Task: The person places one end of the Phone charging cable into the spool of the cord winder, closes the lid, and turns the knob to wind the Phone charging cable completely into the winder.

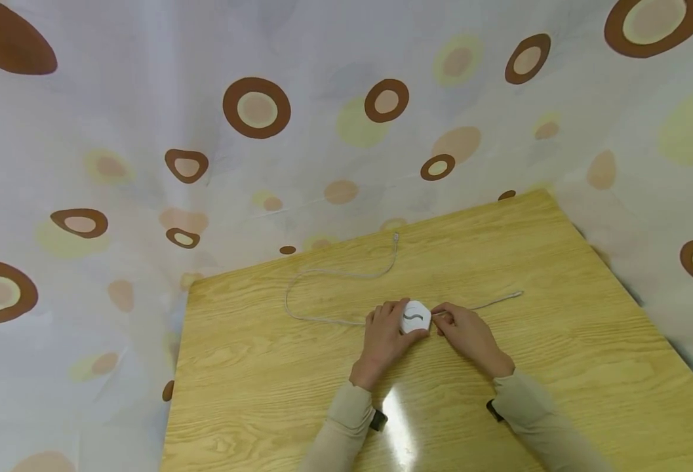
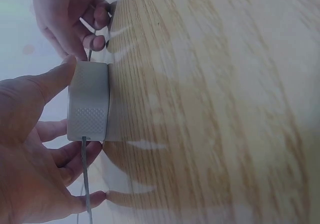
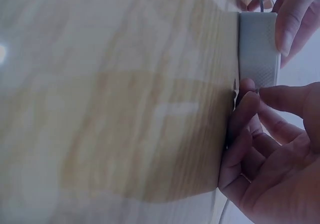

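Observation:
A white six-sided cable case (image 1: 418, 311) with a dark wavy mark on top sits on the wooden table. My left hand (image 1: 383, 333) grips it from the left, thumb at the near edge and fingers at the far side. From its left side a thin grey-white cable (image 1: 334, 273) runs out in a loose curve to a plug (image 1: 396, 236) near the back edge. My right hand (image 1: 469, 333) pinches the cable just beside the case's right side, thumb against forefinger; in the right wrist view the fingertips cover most of it. The other plug (image 1: 517, 294) lies beyond that hand.
The wood-grain table (image 1: 252, 393) meets a patterned cloth (image 1: 299, 177) along its back and sides. A bright reflection shows on the tabletop between the forearms. Dark wrist devices (image 1: 378, 420) are partly visible at both cuffs.

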The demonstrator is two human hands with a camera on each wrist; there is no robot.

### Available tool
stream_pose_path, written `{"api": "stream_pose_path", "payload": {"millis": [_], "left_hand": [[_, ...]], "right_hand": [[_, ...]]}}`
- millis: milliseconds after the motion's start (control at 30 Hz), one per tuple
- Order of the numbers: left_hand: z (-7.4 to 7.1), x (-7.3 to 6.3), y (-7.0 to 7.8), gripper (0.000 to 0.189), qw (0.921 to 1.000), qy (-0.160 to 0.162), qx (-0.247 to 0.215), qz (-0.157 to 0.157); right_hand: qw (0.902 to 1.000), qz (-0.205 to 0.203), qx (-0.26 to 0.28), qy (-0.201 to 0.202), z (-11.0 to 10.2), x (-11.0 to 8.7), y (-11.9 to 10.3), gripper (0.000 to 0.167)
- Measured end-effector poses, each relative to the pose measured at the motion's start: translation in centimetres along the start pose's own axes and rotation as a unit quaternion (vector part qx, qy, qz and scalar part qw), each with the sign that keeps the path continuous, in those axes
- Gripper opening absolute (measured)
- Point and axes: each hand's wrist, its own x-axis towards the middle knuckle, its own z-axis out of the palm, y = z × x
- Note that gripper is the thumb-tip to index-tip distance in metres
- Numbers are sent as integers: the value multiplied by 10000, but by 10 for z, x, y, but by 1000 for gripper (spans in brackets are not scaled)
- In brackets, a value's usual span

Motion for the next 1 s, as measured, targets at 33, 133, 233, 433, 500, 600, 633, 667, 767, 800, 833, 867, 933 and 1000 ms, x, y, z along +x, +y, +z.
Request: {"api": "stream_pose_path", "payload": {"millis": [33, 133, 233, 433, 500, 600, 633, 667, 767, 800, 833, 867, 933, 1000], "left_hand": [[0, 0, 0, 73, 10000, 27, -1, 3], [2, 0, 0, 73, 10000, 45, -24, -5], [4, 0, -1, 73, 10000, 46, -18, 6], [3, 2, 1, 73, 10000, 7, -42, 22], [3, 2, 2, 73, 10000, -4, -71, 4], [2, 2, 2, 73, 9999, 12, -100, -1], [2, 2, 1, 73, 9999, 20, -106, 7], [2, 2, 1, 73, 9999, 23, -101, 6], [1, 2, 0, 73, 10000, 33, -68, 4], [1, 2, 0, 73, 10000, 29, -59, -2], [1, 2, 0, 73, 10000, 24, -49, -9], [1, 2, 0, 73, 10000, 23, -39, -11], [1, 1, 0, 73, 10000, 22, -34, -10], [0, 0, 0, 73, 10000, 16, -39, -7]], "right_hand": [[10000, -11, 20, -21, 1, 1, -1, 26], [10000, 41, 12, -74, 2, 1, -3, 25], [9999, 69, -38, -104, 0, 1, -3, 24], [9998, 136, -135, -48, -7, -1, 4, 22], [9996, 203, -207, -44, -10, -2, 5, 23], [9994, 257, -240, -15, -14, -3, 6, 25], [9994, 280, -224, -4, -15, -4, 6, 25], [9994, 296, -187, 5, -16, -4, 7, 25], [9997, 237, -61, -13, -18, -4, 7, 27], [9997, 230, 14, -43, -17, -4, 7, 27], [9997, 212, 116, -96, -16, -3, 7, 28], [9995, 182, 207, -164, -14, -3, 6, 29], [9987, 118, 384, -314, -11, -1, 6, 30], [9974, 113, 580, -414, -8, -1, 4, 31]]}}
